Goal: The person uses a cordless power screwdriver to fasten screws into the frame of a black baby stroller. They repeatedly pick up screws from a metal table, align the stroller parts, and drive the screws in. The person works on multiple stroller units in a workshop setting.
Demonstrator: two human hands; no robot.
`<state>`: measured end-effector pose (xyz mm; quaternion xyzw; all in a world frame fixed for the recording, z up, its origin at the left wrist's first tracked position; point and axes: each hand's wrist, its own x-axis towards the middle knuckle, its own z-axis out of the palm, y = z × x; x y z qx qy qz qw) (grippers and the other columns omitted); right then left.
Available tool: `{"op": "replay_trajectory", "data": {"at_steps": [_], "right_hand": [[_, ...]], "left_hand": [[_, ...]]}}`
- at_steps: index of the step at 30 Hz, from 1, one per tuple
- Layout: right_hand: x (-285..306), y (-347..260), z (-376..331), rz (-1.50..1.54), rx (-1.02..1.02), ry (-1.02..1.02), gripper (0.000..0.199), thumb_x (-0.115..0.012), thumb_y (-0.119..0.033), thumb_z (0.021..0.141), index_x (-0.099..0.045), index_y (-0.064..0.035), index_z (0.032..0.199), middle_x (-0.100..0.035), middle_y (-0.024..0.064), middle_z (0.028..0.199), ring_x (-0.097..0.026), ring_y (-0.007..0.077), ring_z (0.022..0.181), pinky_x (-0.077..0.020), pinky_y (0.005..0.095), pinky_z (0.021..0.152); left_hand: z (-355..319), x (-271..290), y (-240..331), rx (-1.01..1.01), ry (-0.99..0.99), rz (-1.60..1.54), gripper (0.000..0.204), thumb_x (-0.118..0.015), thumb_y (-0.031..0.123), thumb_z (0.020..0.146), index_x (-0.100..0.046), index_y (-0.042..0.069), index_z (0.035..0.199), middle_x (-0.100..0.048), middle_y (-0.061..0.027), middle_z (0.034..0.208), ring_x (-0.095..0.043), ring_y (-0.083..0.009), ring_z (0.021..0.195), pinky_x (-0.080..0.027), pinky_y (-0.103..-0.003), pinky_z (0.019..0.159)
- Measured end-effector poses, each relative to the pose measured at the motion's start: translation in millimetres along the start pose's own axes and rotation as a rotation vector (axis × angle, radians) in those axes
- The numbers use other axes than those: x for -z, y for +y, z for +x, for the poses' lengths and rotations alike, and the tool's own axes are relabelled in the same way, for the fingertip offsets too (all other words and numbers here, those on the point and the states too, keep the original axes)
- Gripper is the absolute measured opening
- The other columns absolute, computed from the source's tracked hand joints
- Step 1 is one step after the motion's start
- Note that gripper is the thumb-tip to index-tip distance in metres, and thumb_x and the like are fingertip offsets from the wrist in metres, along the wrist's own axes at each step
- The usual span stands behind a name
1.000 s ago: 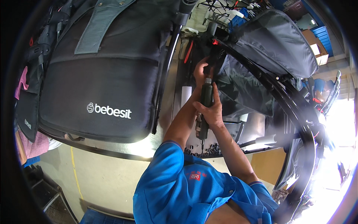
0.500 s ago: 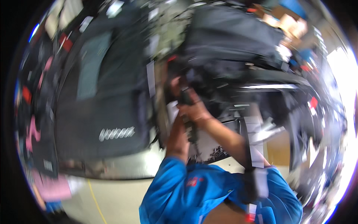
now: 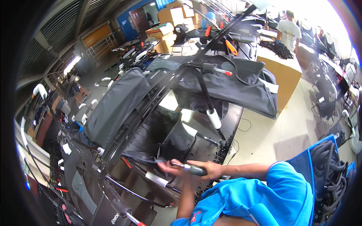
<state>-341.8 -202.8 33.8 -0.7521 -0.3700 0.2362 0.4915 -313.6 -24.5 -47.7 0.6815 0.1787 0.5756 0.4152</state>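
Note:
My right hand (image 3: 212, 170) is wrapped round a screwdriver (image 3: 197, 170) with a dark, thick handle and a silver front end, held almost level and pointing left. At its tip is my left hand (image 3: 172, 168), slightly blurred, with fingers drawn together; anything small between them is too unclear to name. Both hands are beside the lower corner of a black fabric pouch (image 3: 176, 140), part of a black tube frame with dark fabric that looks like a stroller. A white-sleeved tube (image 3: 156, 179) runs just below my left hand.
A dark work table (image 3: 201, 152) carries the frame, with small black parts strewn along its right edge. Dark fabric (image 3: 241, 88) drapes over a cardboard box (image 3: 283, 71) at the far right. A blue crate (image 3: 310, 158) of black hoops stands by my right arm. Another person (image 3: 289, 30) stands farther back.
My view has swung up and across, from blurred dark fabric panels to the frame and the room behind. The screwdriver stays in my right hand and now lies nearly level.

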Motion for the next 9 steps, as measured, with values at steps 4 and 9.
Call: {"op": "replay_trajectory", "data": {"at_steps": [4,9], "right_hand": [[23,23,-56,-0.008,0.176,0.356,0.094,-0.075,-0.013,0.077,-0.022,-0.0135,0.155,-0.045,0.0190,0.148,-0.051,0.0338,0.130,-0.0424,0.0393,0.107],[52,52,-113,0.118,0.072,0.502,0.089,-0.077,-0.014,0.078,-0.029,-0.0105,0.153,-0.043,0.0196,0.149,-0.051,0.0326,0.130,-0.0422,0.0409,0.108]], "left_hand": [[-23,-75,65,0.105,-0.530,-0.409,0.068,-0.055,0.023,0.098,-0.021,-0.002,0.151,-0.026,-0.0248,0.155,-0.031,-0.0356,0.142,-0.026,-0.047,0.116],[-21,-221,120,0.149,-0.923,-0.412,0.109,-0.080,0.022,0.079,-0.004,-0.007,0.152,-0.015,-0.0296,0.157,-0.013,-0.0390,0.148,-0.013,-0.043,0.121]]}}
